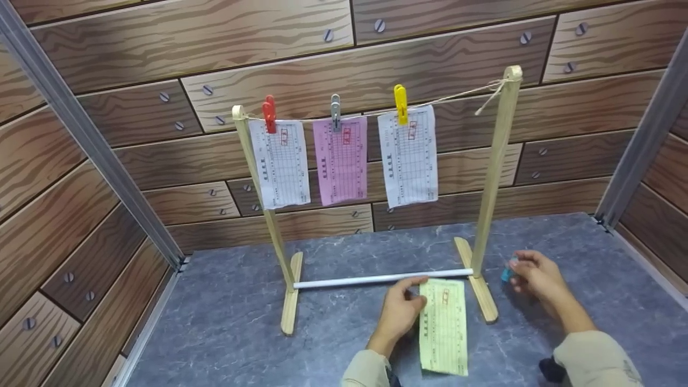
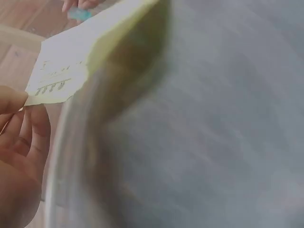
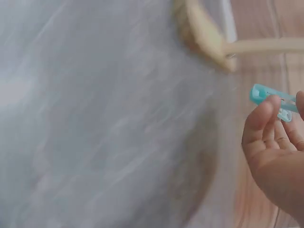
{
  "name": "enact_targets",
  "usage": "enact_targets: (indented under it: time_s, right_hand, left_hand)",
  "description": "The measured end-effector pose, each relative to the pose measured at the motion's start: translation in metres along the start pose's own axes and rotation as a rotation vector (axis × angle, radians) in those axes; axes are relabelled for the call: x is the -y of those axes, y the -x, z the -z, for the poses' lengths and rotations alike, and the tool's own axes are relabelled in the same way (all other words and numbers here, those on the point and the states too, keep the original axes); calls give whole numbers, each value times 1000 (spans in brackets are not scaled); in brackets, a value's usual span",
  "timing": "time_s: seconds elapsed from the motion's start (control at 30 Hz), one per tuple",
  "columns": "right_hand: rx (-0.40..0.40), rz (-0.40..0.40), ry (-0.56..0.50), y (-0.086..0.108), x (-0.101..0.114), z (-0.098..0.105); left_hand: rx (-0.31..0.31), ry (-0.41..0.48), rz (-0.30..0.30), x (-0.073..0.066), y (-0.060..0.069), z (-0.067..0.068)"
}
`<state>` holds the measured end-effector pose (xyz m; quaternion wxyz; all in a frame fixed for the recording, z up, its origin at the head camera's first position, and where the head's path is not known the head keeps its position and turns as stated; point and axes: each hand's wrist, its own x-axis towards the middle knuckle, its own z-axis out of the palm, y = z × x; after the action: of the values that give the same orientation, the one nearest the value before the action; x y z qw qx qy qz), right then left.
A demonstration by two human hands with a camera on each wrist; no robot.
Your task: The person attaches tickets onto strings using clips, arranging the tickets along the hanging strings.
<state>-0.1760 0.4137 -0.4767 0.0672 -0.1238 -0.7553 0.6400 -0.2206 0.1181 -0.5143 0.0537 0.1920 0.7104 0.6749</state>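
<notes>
By its upper left corner, my left hand (image 1: 400, 309) pinches a pale green printed slip (image 1: 444, 333), which hangs in front of the rack's white bar. The left wrist view shows thumb and fingers (image 2: 35, 126) on the slip's corner. My right hand (image 1: 540, 279), right of the rack, holds a turquoise clothespin (image 3: 273, 97) between thumb and fingers. On the string (image 1: 457, 97) hang a white slip (image 1: 282, 172) under a red clothespin (image 1: 270, 114), a pink slip (image 1: 342, 166) under a grey clothespin (image 1: 336, 113), and another white slip (image 1: 411, 166) under a yellow clothespin (image 1: 401, 104).
The wooden rack has a left post (image 1: 277, 242), a taller right post (image 1: 494, 183) and a white bar (image 1: 376, 280) low between them. Its feet stand on a grey marbled surface (image 1: 231, 301). Wood-patterned panels (image 1: 301, 70) and metal corner profiles (image 1: 97, 129) enclose the space.
</notes>
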Motion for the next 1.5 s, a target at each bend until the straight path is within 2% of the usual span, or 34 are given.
enact_targets:
  time_s: [0.17,0.27,0.4,0.6,0.8,0.9,1.13,1.5]
  right_hand:
    - [71,104,-307,1,28,-7]
    - [125,153,-482,1,43,-10]
    - [167,204,-587,2,60,-11]
    - [153,262,-561,5,75,-9]
    - [140,315,-574,6,87,-8]
    - [139,331,-567,7,93,-7]
    - [145,366,-547,8,104,-4]
    - [138,381,-525,12,120,0]
  left_hand:
    - [30,42,-54,-26,-7,-2]
    - [35,26,-83,-40,-11,-1]
    - [34,-17,-135,-57,-17,2]
    - [8,-12,-236,-82,-24,6]
    - [-49,-51,-441,-103,-33,8]
    - [-61,-74,-506,-114,-37,10]
    - [-84,-101,-589,-136,-45,11]
    - [-121,-102,-627,-168,-55,14]
